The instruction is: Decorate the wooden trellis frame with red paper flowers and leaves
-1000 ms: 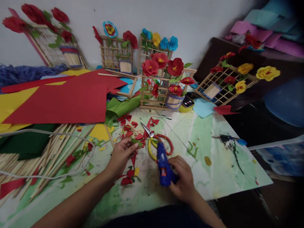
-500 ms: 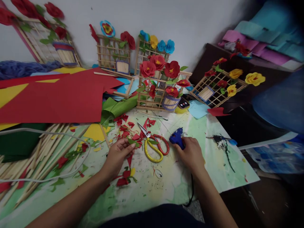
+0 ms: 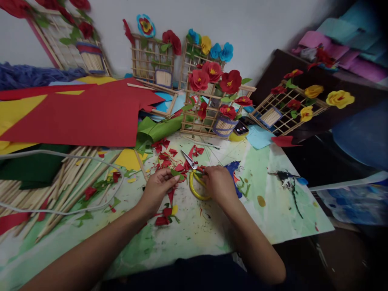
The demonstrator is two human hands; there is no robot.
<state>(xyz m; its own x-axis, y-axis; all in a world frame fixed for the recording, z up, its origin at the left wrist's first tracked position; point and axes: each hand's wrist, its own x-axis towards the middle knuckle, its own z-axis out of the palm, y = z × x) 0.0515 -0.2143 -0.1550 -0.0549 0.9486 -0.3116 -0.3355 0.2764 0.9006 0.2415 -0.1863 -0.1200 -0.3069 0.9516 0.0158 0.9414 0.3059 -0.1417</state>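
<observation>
A small green paper leaf (image 3: 177, 174) is pinched between the thumb and fingers of my left hand (image 3: 159, 188). My right hand (image 3: 220, 184) is closed over the handles of the scissors (image 3: 194, 186), hiding most of the red loop. Its fingertips meet near a second green leaf (image 3: 198, 174) lying at the handles; what they grip, if anything, is hidden. Just beyond that hand lies a blue glue gun (image 3: 233, 166), partly covered by it. Red paper scraps (image 3: 165, 159) surround the scissor blades.
Stick trellises with paper flowers, one bearing red blooms (image 3: 230, 81), stand along the back. Red paper sheets (image 3: 100, 115) and a bundle of sticks (image 3: 57, 194) fill the left. A white cable (image 3: 119, 186) loops over the sticks. Black-stained tools (image 3: 285, 178) lie right.
My right hand has let go of the blue glue gun, leaving it on the table, and moved left to the scissor handles. My left hand still pinches its leaf. The view has shifted slightly.
</observation>
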